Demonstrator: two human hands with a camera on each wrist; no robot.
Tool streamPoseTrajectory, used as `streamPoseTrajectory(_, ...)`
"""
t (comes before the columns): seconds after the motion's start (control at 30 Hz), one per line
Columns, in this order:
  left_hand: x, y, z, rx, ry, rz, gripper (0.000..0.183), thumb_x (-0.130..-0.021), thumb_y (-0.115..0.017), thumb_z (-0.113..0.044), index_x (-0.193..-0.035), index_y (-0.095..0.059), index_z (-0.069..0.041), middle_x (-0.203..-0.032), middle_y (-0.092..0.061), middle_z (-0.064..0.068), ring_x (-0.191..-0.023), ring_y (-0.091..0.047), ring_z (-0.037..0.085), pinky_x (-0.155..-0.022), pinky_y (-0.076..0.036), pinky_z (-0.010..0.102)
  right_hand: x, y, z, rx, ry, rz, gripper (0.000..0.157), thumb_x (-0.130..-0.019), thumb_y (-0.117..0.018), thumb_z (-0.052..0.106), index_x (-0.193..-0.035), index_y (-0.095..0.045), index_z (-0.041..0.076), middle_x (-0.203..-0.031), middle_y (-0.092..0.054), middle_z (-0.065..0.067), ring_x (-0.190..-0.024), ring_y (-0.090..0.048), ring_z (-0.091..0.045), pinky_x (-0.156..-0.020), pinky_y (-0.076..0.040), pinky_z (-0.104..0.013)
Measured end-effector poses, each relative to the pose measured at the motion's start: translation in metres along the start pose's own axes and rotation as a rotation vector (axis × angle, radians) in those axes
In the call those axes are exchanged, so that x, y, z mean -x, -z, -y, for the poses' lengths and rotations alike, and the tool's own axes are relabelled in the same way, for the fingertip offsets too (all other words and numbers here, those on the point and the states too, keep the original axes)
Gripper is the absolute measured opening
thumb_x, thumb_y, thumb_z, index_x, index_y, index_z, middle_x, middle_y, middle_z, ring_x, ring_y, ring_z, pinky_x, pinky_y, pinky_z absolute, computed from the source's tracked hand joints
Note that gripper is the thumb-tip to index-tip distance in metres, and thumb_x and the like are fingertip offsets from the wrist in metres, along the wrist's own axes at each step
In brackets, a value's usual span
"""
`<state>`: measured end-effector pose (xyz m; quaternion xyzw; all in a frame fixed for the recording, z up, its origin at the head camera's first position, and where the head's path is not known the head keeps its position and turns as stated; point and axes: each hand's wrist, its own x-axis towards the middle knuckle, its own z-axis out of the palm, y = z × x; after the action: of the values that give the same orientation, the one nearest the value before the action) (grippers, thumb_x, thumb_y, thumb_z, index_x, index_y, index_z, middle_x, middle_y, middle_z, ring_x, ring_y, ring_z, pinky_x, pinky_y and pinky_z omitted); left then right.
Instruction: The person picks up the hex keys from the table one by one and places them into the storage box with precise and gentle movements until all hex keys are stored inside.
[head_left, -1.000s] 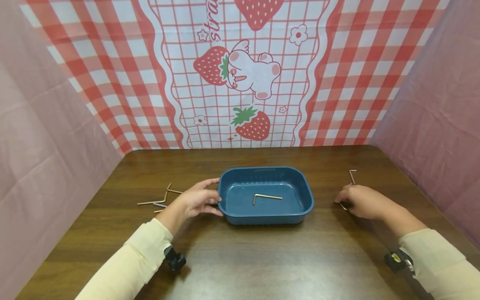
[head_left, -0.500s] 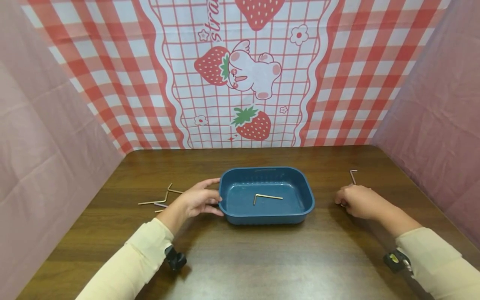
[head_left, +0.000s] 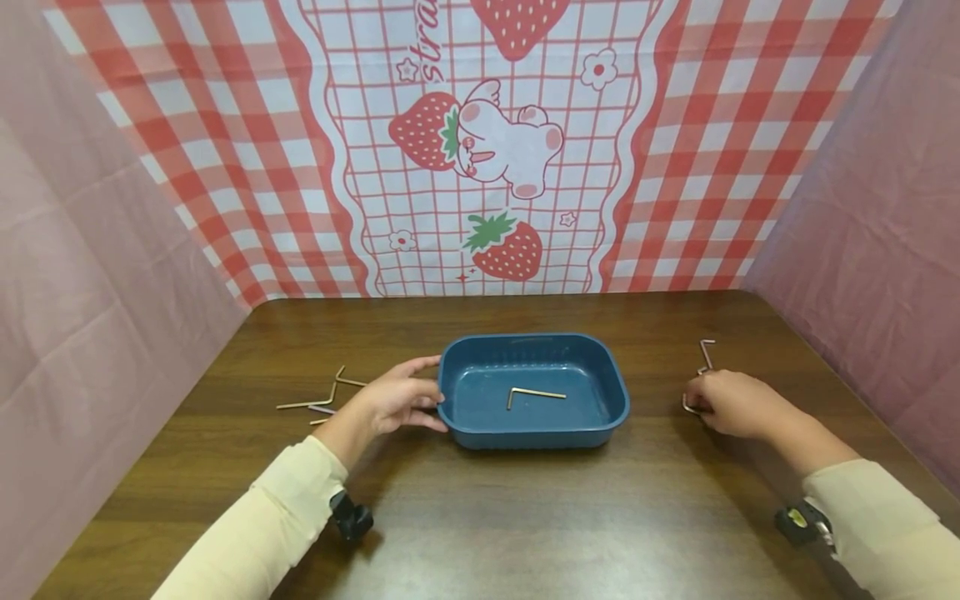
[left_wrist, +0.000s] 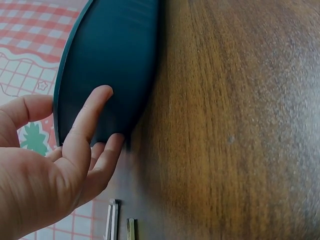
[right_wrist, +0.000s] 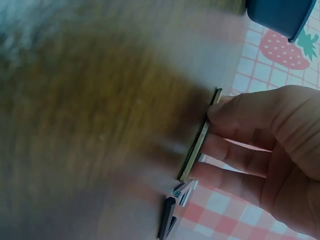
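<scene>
My left hand (head_left: 397, 402) rests spread fingers against the left end of a blue plastic bin (head_left: 532, 438); in the left wrist view its fingertips touch the outer wall (left_wrist: 112, 45) and one reaches the rim. Inside the bin lies a brass L-shaped hex key (head_left: 538, 392). Close to the tabletop, my right hand (head_left: 731, 403) pinches another brass hex key (right_wrist: 200, 142) between thumb and fingers; its short bent end shows past the fingers in the head view. Just beyond that hand lies a further hex key (head_left: 706, 354), partly hidden.
Several more hex keys (head_left: 306, 405) lie left of the bin, partly behind my left arm. The brown wooden table (head_left: 510, 517) ends at a red-checked strawberry cloth (head_left: 517, 167). Pink cloth (head_left: 862, 208) hangs at both sides.
My right hand dipped slightly left, then shifted back right. The held key's bent end, hidden half a second ago, shows again. My left hand and the bin stay still.
</scene>
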<state>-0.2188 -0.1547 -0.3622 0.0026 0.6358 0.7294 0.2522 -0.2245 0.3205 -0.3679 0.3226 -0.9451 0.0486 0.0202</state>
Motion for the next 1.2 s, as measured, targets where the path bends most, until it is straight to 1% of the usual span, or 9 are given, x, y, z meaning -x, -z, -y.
streamPoseTrajectory(0.1, 0.0, 0.0, 0.0, 0.0, 0.001, -0.001, 0.079, -0.082, -0.049, 0.012, -0.153, -0.018, -0.006, -0.122, -0.047, 0.035, -0.095, -0.061, 0.035, -0.076, -0.056, 0.054, -0.001, -0.001, 0.0, 0.015, 0.038, -0.031, 0.042, -0.065, -0.063, -0.015, -0.063, -0.039, 0.019, -0.063, -0.029, 0.012, -0.058, -0.03, -0.007, -0.051, -0.024, -0.025)
streamPoseTrajectory(0.13, 0.0, 0.0, 0.0, 0.0, 0.001, -0.002, 0.079, -0.082, -0.049, 0.012, -0.153, -0.018, -0.006, -0.122, -0.047, 0.035, -0.095, -0.061, 0.035, -0.076, -0.056, 0.054, -0.002, -0.002, 0.0, 0.018, 0.042, -0.034, 0.041, -0.065, -0.062, -0.015, -0.063, -0.04, 0.019, -0.063, -0.029, 0.012, -0.058, -0.031, -0.007, -0.05, -0.024, -0.025)
streamPoseTrajectory(0.33, 0.0, 0.0, 0.0, -0.007, 0.004, -0.006, 0.079, -0.083, -0.049, 0.011, -0.153, -0.018, -0.006, -0.123, -0.048, 0.035, -0.095, -0.061, 0.035, -0.076, -0.056, 0.054, -0.004, -0.004, 0.003, 0.022, 0.026, -0.008, 0.03, -0.063, -0.071, -0.007, -0.072, -0.053, 0.015, -0.065, -0.041, 0.01, -0.06, -0.037, -0.006, -0.051, -0.035, -0.027)
streamPoseTrajectory(0.43, 0.0, -0.001, 0.001, -0.009, 0.004, -0.005, 0.079, -0.083, -0.049, 0.011, -0.153, -0.018, -0.006, -0.121, -0.049, 0.035, -0.095, -0.061, 0.035, -0.076, -0.056, 0.054, -0.004, -0.003, 0.005, 0.021, 0.007, -0.012, 0.026, -0.065, -0.073, -0.004, -0.075, -0.055, 0.013, -0.068, -0.043, 0.009, -0.06, -0.039, -0.007, -0.051, -0.037, -0.027)
streamPoseTrajectory(0.63, 0.0, -0.001, 0.001, -0.008, -0.002, -0.002, 0.079, -0.083, -0.048, 0.011, -0.153, -0.018, -0.005, -0.121, -0.049, 0.036, -0.096, -0.061, 0.036, -0.076, -0.056, 0.054, -0.004, 0.005, 0.006, 0.029, -0.017, -0.056, 0.026, -0.066, -0.072, -0.001, -0.075, -0.052, 0.013, -0.069, -0.042, 0.008, -0.061, -0.038, -0.008, -0.052, -0.035, -0.028)
streamPoseTrajectory(0.93, 0.0, 0.0, 0.0, -0.016, -0.004, 0.002, 0.079, -0.083, -0.048, 0.011, -0.153, -0.018, -0.005, -0.12, -0.05, 0.036, -0.097, -0.061, 0.036, -0.076, -0.056, 0.054, -0.007, 0.019, 0.011, 0.007, -0.062, -0.053, 0.029, -0.07, -0.071, -0.003, -0.075, -0.048, 0.014, -0.069, -0.039, 0.007, -0.061, -0.037, -0.009, -0.053, -0.031, -0.028)
streamPoseTrajectory(1.03, 0.0, 0.0, -0.001, -0.017, -0.002, 0.003, 0.079, -0.083, -0.048, 0.011, -0.153, -0.017, -0.005, -0.121, -0.049, 0.037, -0.098, -0.061, 0.037, -0.076, -0.056, 0.054, -0.009, 0.023, 0.014, 0.003, -0.041, -0.066, 0.028, -0.071, -0.071, -0.003, -0.075, -0.049, 0.013, -0.068, -0.039, 0.007, -0.062, -0.037, -0.009, -0.054, -0.031, -0.028)
streamPoseTrajectory(1.2, 0.001, -0.001, -0.001, -0.015, 0.0, 0.004, 0.079, -0.083, -0.048, 0.011, -0.153, -0.017, -0.005, -0.123, -0.048, 0.037, -0.098, -0.061, 0.037, -0.076, -0.056, 0.054, -0.013, 0.031, 0.017, 0.006, 0.021, -0.087, 0.028, -0.071, -0.072, -0.003, -0.075, -0.05, 0.014, -0.068, -0.038, 0.008, -0.063, -0.036, -0.008, -0.054, -0.031, -0.027)
